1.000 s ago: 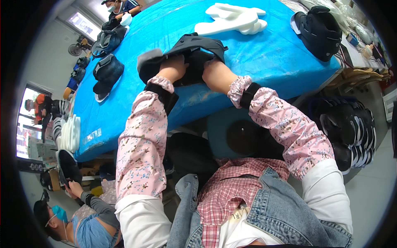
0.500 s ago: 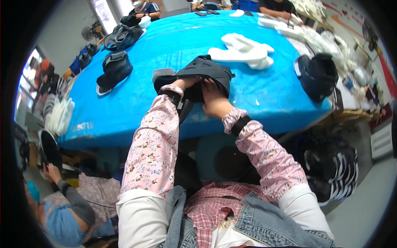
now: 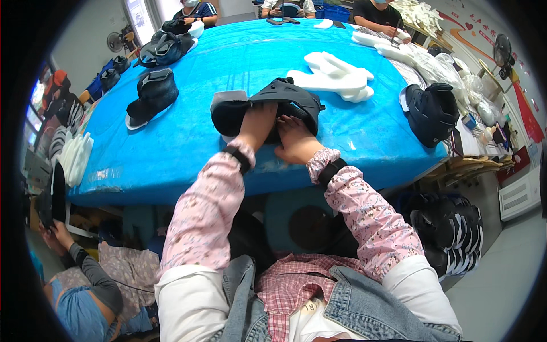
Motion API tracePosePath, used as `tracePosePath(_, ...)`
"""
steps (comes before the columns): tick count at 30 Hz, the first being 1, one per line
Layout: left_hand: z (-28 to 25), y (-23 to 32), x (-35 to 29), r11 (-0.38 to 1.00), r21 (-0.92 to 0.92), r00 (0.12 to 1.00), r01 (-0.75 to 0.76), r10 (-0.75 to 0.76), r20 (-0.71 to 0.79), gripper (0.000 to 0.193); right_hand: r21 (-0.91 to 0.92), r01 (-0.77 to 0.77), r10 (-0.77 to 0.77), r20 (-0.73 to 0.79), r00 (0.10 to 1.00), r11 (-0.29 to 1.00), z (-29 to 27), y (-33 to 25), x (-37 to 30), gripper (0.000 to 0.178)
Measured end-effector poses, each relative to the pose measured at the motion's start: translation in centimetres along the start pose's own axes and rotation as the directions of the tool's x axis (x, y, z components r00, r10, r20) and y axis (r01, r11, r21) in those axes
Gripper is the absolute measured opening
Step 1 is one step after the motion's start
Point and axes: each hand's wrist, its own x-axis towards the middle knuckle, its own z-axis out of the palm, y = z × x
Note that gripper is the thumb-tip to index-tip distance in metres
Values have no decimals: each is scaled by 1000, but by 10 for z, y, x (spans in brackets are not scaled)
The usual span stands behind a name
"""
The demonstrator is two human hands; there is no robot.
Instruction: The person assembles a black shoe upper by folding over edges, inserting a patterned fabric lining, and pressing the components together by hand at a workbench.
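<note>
A black padded boot-shaped piece (image 3: 288,98) with a grey-lined flap lies on the blue-covered table in front of me. My left hand (image 3: 259,122) reaches under its raised black panel, which hides the fingertips. At the right side of the opening, my right hand (image 3: 296,139) has its fingers curled against the near edge, gripping it. Just beyond the piece lie white foot-shaped forms (image 3: 333,77), one across another. A similar black boot (image 3: 431,114) stands to the right, and another black boot (image 3: 152,94) rests to the left with a white sole edge showing.
Blue sheeting (image 3: 199,142) covers the table. More dark boots (image 3: 165,48) sit at its far left, and white forms (image 3: 393,48) along its right side. Stacked black boots (image 3: 456,233) are below right. A co-worker (image 3: 91,290) is at lower left; others sit across the table.
My left hand has shifted and pushed farther under the black panel, with its forearm turned. My right hand stays at the opening's right edge. The view has tilted slightly.
</note>
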Motion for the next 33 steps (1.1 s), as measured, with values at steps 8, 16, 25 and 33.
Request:
tracePosePath(8, -1, 7, -48, 984, -177, 990, 25, 0, 144, 52, 105, -64, 80, -163, 983, 992, 13, 3, 11, 35)
tracePosePath(16, -16, -1, -40, 908, -374, 975, 190, -131, 179, 44, -74, -158, 139, -216, 967, 985, 20, -11, 43, 27)
tracePosePath(25, 0, -3, -53, 906, -409, 990, 109, -63, 125, 60, 60, 14, 5, -309, 951, 998, 40, 10, 40, 28)
tracePosePath(33, -18, 10, -43, 884, -376, 932, 277, -152, 330, 79, -3, -60, 60, -15, 998, 998, 17, 4, 48, 35)
